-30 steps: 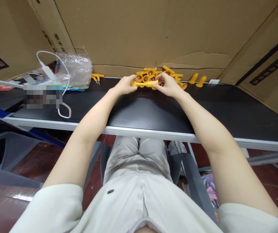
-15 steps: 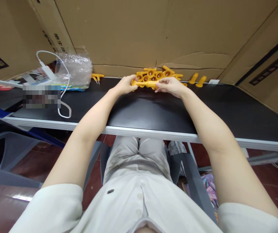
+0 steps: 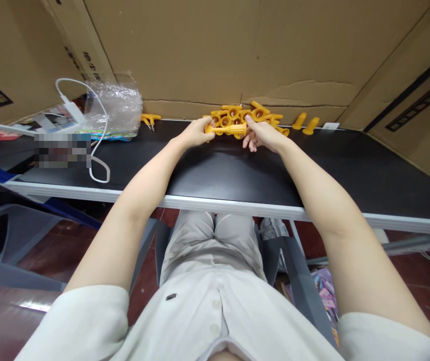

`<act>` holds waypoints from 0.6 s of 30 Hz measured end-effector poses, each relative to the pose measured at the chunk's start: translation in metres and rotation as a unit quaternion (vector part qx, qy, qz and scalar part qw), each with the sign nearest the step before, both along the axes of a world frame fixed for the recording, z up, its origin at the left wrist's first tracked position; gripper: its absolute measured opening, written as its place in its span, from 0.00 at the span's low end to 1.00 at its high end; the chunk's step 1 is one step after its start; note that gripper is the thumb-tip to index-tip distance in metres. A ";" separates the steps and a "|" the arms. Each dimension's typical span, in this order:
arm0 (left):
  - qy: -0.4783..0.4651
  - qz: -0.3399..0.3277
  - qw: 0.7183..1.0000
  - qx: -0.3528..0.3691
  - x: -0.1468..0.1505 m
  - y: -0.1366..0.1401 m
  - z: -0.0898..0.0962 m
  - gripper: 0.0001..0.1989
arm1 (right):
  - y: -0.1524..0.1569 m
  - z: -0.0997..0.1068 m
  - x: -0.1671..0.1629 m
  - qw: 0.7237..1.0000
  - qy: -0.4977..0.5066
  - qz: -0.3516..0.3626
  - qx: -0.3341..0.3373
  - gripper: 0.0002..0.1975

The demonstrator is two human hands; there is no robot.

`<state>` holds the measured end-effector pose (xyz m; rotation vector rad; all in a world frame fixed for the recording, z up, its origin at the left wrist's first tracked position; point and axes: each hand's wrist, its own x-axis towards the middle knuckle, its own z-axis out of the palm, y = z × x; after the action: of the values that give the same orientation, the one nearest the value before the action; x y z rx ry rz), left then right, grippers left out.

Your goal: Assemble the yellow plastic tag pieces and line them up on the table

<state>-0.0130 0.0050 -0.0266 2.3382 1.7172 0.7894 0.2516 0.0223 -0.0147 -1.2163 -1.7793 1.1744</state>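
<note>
My left hand (image 3: 199,131) is closed on one end of a yellow plastic corkscrew (image 3: 233,130), which lies level above the black table and points right. At its right end, my right hand (image 3: 259,135) has its fingers apart and holds nothing; whether a fingertip touches the corkscrew I cannot tell. Just behind both hands is a pile of yellow corkscrew parts (image 3: 232,113), several with round cup openings facing me. Off to the left lie yellow T-shaped handles (image 3: 151,118) with metal spirals. Two yellow sleeves (image 3: 299,121) stand apart on the right.
A clear plastic bag (image 3: 115,108) lies at the left beside a white cable (image 3: 105,113) and some papers. Cardboard walls (image 3: 207,50) enclose the table's back and sides. A white card (image 3: 331,126) is at the back right. The table's pale front edge (image 3: 230,206) runs before my lap.
My right hand's fingers have come off the right end of the corkscrew and spread. My left hand keeps its hold, almost in the same place.
</note>
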 end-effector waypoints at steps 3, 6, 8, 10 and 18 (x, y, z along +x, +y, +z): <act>-0.009 0.003 1.000 -0.003 0.000 -0.001 0.000 0.16 | -0.006 0.004 0.001 0.999 0.006 0.011 0.043 0.29; -0.011 0.005 1.000 0.002 0.001 -0.003 0.001 0.16 | -0.009 0.006 0.002 0.997 -0.018 0.011 0.075 0.27; -0.014 0.001 1.000 0.008 0.001 -0.003 0.001 0.16 | -0.007 0.005 0.004 0.996 -0.034 0.017 0.082 0.26; -0.017 -0.003 1.000 0.011 0.000 -0.003 0.001 0.16 | -0.003 0.002 0.006 0.995 -0.043 0.023 0.086 0.27; -0.017 0.001 1.000 0.008 0.004 -0.005 0.001 0.17 | 0.000 -0.002 0.006 0.996 -0.043 0.008 0.076 0.33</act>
<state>-0.0087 0.0002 -0.0252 2.3192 1.7063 0.8410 0.2580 0.0223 -0.0172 -1.1816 -1.9078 0.9892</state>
